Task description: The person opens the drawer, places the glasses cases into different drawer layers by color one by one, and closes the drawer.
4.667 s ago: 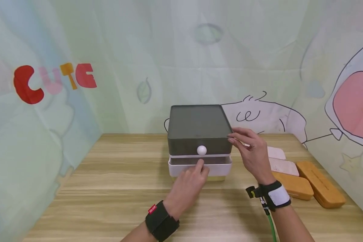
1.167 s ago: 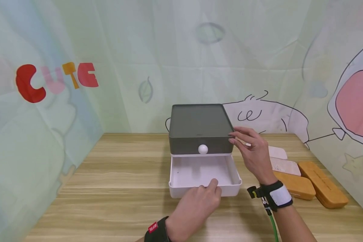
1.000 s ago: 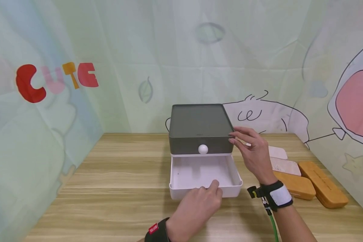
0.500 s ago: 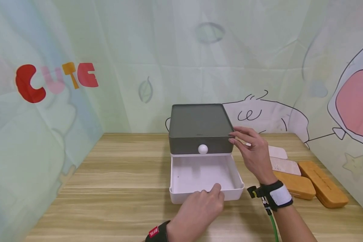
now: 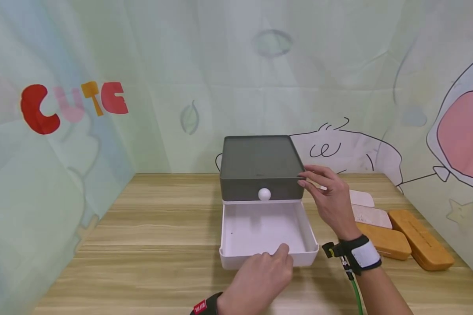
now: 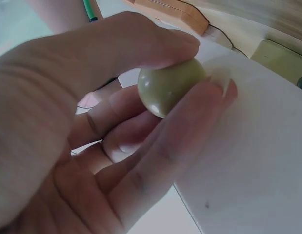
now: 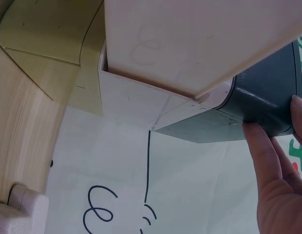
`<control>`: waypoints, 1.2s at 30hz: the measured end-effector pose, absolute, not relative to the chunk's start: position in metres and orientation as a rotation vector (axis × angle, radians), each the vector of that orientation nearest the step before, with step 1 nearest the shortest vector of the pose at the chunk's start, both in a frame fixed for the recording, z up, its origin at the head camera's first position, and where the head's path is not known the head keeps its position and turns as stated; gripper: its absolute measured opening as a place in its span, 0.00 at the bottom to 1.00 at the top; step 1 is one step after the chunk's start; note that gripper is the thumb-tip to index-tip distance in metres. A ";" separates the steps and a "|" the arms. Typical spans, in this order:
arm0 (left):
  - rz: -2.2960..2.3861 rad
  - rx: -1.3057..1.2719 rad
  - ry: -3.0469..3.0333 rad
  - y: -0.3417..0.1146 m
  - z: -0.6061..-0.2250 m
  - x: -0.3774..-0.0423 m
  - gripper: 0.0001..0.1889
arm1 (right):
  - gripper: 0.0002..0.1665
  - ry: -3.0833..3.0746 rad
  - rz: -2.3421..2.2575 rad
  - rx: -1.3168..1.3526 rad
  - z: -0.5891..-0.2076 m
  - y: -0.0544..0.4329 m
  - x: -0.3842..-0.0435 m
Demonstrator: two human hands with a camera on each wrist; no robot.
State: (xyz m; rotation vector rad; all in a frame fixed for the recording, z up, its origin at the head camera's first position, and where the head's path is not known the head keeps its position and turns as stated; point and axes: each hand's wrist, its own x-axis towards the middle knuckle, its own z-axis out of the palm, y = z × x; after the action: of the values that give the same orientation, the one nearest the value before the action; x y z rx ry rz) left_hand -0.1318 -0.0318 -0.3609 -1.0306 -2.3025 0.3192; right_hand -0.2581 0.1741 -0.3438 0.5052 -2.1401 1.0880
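Observation:
A small stacked drawer box has a dark grey upper section (image 5: 260, 157) with a white round knob (image 5: 264, 194). Below it, a white drawer (image 5: 232, 261) is pulled far out toward me. My left hand (image 5: 258, 278) is at the drawer's front; in the left wrist view, thumb and fingers pinch a glossy greenish-yellow round knob (image 6: 168, 87). This knob is hidden behind the hand in the head view. My right hand (image 5: 331, 199) holds the grey section's front right corner between thumb and fingertips. A small dark speck is inside the drawer.
At the right of the wooden table (image 5: 161, 227) lie two orange rounded blocks (image 5: 421, 240) and pale ones (image 5: 372, 216) beside them. The drawer box has a yellowish lowest section (image 7: 48, 39). A printed cloth (image 5: 161, 78) encloses the back and sides.
The white drawer, only slightly out at first, has been drawn toward me by my left hand, still creeping outward in the last second. My right hand has kept its place at the corner.

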 end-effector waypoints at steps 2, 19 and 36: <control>0.328 -1.025 -2.287 -0.032 -0.361 -0.131 0.06 | 0.16 -2.140 1.085 0.505 -0.344 0.174 -0.259; 0.367 -1.071 -2.239 -0.032 -0.362 -0.128 0.05 | 0.16 -2.149 1.082 0.496 -0.345 0.175 -0.259; 0.393 -1.066 -2.295 -0.023 -0.370 -0.116 0.03 | 0.16 -2.138 1.069 0.508 -0.345 0.174 -0.258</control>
State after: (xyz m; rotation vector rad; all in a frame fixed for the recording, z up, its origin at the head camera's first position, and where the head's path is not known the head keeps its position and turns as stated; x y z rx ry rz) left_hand -0.1164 -0.0231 -0.3696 -1.0663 -2.2949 0.3925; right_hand -0.2584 0.1744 -0.3449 0.5082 -2.1381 1.0688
